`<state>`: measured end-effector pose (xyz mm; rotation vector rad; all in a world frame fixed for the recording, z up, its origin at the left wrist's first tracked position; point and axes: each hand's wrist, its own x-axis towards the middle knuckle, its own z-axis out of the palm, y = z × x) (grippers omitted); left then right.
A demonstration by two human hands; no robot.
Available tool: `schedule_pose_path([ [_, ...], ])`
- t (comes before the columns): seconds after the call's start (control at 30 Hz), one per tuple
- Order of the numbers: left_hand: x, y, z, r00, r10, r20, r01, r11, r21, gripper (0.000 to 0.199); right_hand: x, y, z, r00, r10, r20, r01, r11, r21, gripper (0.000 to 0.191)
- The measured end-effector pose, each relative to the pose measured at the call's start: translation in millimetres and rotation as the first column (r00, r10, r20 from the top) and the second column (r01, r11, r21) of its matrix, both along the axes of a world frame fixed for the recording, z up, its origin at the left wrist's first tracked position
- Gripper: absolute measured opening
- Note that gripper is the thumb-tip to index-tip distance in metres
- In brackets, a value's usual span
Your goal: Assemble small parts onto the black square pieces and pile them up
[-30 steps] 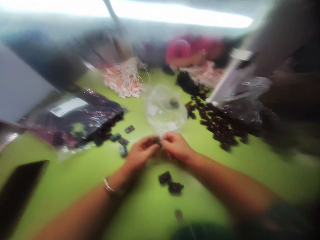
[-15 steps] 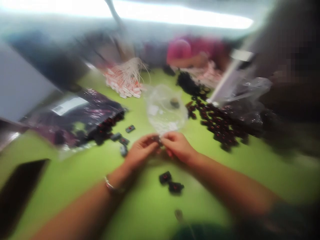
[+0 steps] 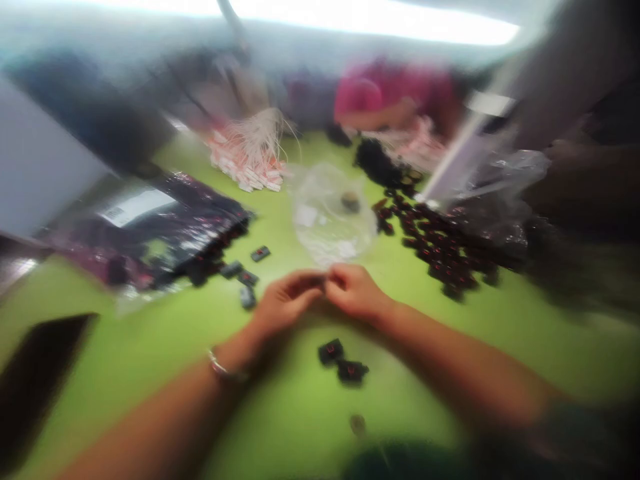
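Near the middle of the green table [image 3: 165, 353], my left hand [image 3: 287, 300] pinches a small dark part [image 3: 319, 281], mostly covered by the fingers. My right hand [image 3: 355, 292] meets it fingertip to fingertip, its fingers curled closed around something too small to make out. Just beyond both hands lies a clear plastic bag [image 3: 330, 223] with white pieces in it. Several small grey parts [image 3: 247, 278] rest left of my left hand. Two black parts with red marks [image 3: 331, 351] lie below the hands, close together.
A large plastic bag of dark items [image 3: 190, 213] lies left. Many black parts [image 3: 445, 260] spread at right beside a crumpled clear bag [image 3: 515, 173]. Bundled white wires [image 3: 265, 140] sit at the back. A person in pink [image 3: 360, 97] is across the table. A dark slab [image 3: 45, 380] lies lower left.
My right hand's fingers have curled in more tightly, and the dark part between the hands is more covered. The view has shifted slightly; the loose parts on the table stay in place.
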<state>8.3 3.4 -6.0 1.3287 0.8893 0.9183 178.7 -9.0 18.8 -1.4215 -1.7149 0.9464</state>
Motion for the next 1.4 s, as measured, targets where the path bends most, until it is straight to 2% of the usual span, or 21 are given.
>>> schedule_pose_path([
  [0.1,0,-3,-1.5,0.998,0.001,-0.059,0.004,0.997,0.083,0.031,0,0,-2.6,0.998,0.01,0.059,-0.012,0.999,0.038,0.015],
  [0.17,1,-4,-1.9,0.998,0.023,-0.06,-0.017,0.996,0.092,0.031,-2,-1,-1.1,1.0,-0.004,0.027,0.004,1.0,0.028,0.017],
  [0.27,2,-3,0.2,0.998,0.062,0.017,-0.062,0.998,-0.008,0.033,-5,-4,4.6,0.992,-0.019,-0.121,0.007,0.995,-0.103,0.015],
  [0.37,4,0,3.3,0.99,0.07,0.12,-0.053,0.989,-0.139,0.036,-5,-5,10.0,0.963,-0.034,-0.268,-0.036,0.967,-0.252,0.02],
  [0.5,5,1,3.4,0.987,0.045,0.154,-0.022,0.988,-0.15,0.035,-4,-4,11.9,0.954,-0.043,-0.296,-0.043,0.959,-0.281,0.021],
  [0.63,6,-2,2.6,0.995,0.007,0.099,-0.002,0.998,-0.056,0.028,-4,-3,8.3,0.984,-0.046,-0.174,0.001,0.969,-0.249,0.012],
  [0.8,5,-6,0.4,0.999,0.033,0.012,-0.034,0.993,0.117,0.029,-3,0,1.0,0.998,-0.012,-0.062,0.009,0.999,-0.046,0.014],
  [0.87,3,-7,-2.0,0.999,0.041,-0.021,-0.036,0.98,0.195,0.029,-1,0,1.5,0.998,0.017,-0.066,-0.019,1.0,-0.021,0.015],
  [1.0,1,-4,-6.1,0.991,0.075,-0.108,-0.036,0.945,0.324,0.028,0,-1,7.0,0.983,0.045,-0.179,-0.086,0.97,-0.229,0.021],
  [1.07,-2,1,-5.1,0.964,0.139,-0.226,-0.022,0.89,0.455,0.028,1,0,7.9,0.975,0.05,-0.217,-0.111,0.953,-0.282,0.025],
  [1.1,-5,3,-3.4,0.939,0.181,-0.293,0.007,0.841,0.541,0.03,1,1,7.7,0.977,0.052,-0.206,-0.111,0.952,-0.287,0.027],
  [1.2,-17,16,5.6,0.823,0.354,-0.445,0.131,0.644,0.754,0.043,2,3,7.6,0.995,0.066,-0.078,-0.089,0.932,-0.352,0.029],
  [1.23,-22,21,8.8,0.758,0.441,-0.48,0.152,0.596,0.789,0.047,3,3,8.7,0.995,0.098,-0.019,-0.098,0.924,-0.369,0.029],
  [1.27,-27,26,11.2,0.653,0.567,-0.503,0.134,0.568,0.812,0.047,4,3,10.6,0.986,0.161,0.046,-0.133,0.918,-0.373,0.028],
  [1.3,-31,32,12.7,0.525,0.669,-0.526,0.113,0.558,0.822,0.046,5,3,13.2,0.963,0.244,0.116,-0.187,0.912,-0.365,0.027],
  [1.33,-35,36,12.9,0.396,0.725,-0.563,0.106,0.573,0.812,0.045,7,2,16.2,0.924,0.334,0.185,-0.255,0.9,-0.353,0.025],
  [1.4,-41,43,10.2,0.24,0.702,-0.671,0.22,0.634,0.742,0.041,12,2,21.4,0.822,0.492,0.287,-0.384,0.851,-0.359,0.024],
])
